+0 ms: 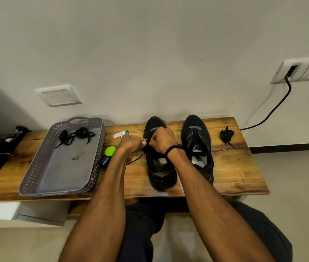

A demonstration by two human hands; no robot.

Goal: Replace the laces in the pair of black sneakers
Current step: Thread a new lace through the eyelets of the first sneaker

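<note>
Two black sneakers stand side by side on a wooden bench, toes toward the wall. Over the left sneaker [160, 171] both hands work at the eyelets. My left hand [131, 145] pinches a black lace [134, 160] that trails onto the bench beside the shoe. My right hand [162, 139] has its fingers curled on the same lace above the tongue. The right sneaker [197, 144] stands untouched with no lace visible in it. A bundled black lace [226, 136] lies to its right. Two more laces [76, 136] lie in the grey tray [42, 178].
The wooden bench [233, 167] ends just right of the bundled lace. A green-capped small bottle [108, 156] and a white tube [120, 134] lie between tray and shoes. A black stand [4, 148] sits at far left. A black cable [274, 108] hangs from the wall socket.
</note>
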